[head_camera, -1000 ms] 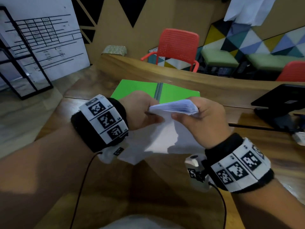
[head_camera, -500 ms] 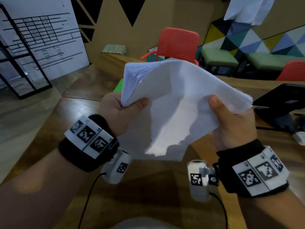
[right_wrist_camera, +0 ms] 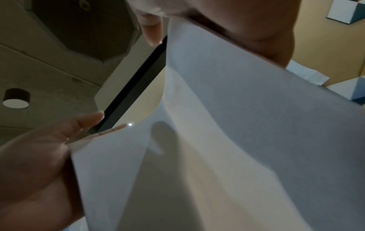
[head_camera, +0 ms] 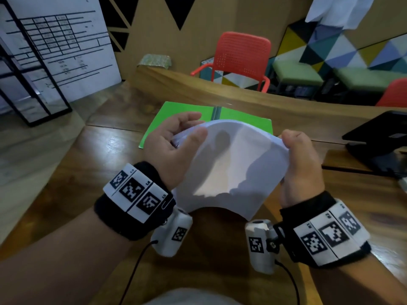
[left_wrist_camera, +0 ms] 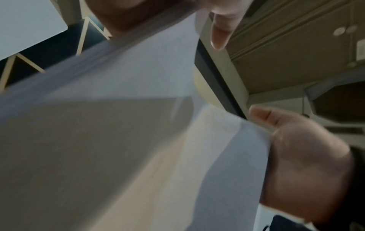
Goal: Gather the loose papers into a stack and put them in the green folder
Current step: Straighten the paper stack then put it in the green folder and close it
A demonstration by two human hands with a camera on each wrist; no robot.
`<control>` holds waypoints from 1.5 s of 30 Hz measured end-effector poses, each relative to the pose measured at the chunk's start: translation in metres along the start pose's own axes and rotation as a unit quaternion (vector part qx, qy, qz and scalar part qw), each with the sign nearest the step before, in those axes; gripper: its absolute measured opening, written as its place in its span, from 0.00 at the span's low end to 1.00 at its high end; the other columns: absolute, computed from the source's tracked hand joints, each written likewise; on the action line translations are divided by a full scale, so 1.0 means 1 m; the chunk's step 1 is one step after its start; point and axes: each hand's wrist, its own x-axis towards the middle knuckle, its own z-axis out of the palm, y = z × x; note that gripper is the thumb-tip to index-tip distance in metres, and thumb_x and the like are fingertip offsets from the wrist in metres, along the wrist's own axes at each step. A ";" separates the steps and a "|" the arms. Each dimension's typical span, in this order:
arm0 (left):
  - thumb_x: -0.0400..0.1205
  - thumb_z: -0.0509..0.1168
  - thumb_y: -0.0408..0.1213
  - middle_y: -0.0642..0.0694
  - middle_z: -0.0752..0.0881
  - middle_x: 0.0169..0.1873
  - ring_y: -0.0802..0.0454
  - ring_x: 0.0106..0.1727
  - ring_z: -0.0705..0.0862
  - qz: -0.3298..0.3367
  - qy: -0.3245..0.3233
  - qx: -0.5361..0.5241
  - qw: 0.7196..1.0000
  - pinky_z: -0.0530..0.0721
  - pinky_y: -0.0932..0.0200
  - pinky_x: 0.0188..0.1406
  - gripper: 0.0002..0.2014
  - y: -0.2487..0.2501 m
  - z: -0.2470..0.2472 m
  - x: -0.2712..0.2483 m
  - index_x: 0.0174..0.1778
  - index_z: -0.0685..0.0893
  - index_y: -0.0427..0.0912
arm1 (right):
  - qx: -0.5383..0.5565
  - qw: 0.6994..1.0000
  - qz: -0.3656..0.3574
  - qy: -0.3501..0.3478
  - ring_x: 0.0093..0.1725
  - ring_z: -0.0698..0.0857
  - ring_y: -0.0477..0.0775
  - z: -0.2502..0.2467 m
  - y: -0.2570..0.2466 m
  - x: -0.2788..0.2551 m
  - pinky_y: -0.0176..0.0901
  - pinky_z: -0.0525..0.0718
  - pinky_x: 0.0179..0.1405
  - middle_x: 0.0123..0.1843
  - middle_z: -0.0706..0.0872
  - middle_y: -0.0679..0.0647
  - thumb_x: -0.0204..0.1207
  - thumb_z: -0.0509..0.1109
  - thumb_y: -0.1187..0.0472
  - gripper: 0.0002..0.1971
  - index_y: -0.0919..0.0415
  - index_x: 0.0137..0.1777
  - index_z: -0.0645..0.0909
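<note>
From the head view, the person is holding the stack of papers up off the table, just in front of the green folder, which is lying open and flat beyond the stack, probably so the sheets can go straight in once squared. The left hand is pinching the stack's left edge, thumb on the near face and fingers curled behind; the right hand is gripping the opposite edge the same way. Held by its two sides only, the stack is bowing, its top edge arching toward the folder, which looks like a way of loosening the sheets so their edges can settle level. A black device is sitting well to the right of the folder, clear of the work. From the left wrist view, blurred, the stack is filling most of the picture, with the right hand clamped on its far edge, thumb lying along the paper. From the right wrist view, the stack is curving across the frame and the left hand is holding its far edge, thumb on the near face; a finger's shadow is showing through the paper, so the stack seems thin and likely to flop
</note>
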 end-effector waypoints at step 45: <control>0.71 0.63 0.42 0.63 0.87 0.25 0.66 0.30 0.81 -0.037 0.053 -0.028 0.998 0.77 0.72 0.31 0.11 -0.009 0.001 -0.002 0.31 0.89 0.62 | -0.034 0.998 -0.038 0.044 0.38 0.72 0.57 0.006 0.008 -0.003 0.50 0.68 0.39 0.31 0.74 0.54 0.52 0.70 0.43 0.08 0.46 0.24 0.81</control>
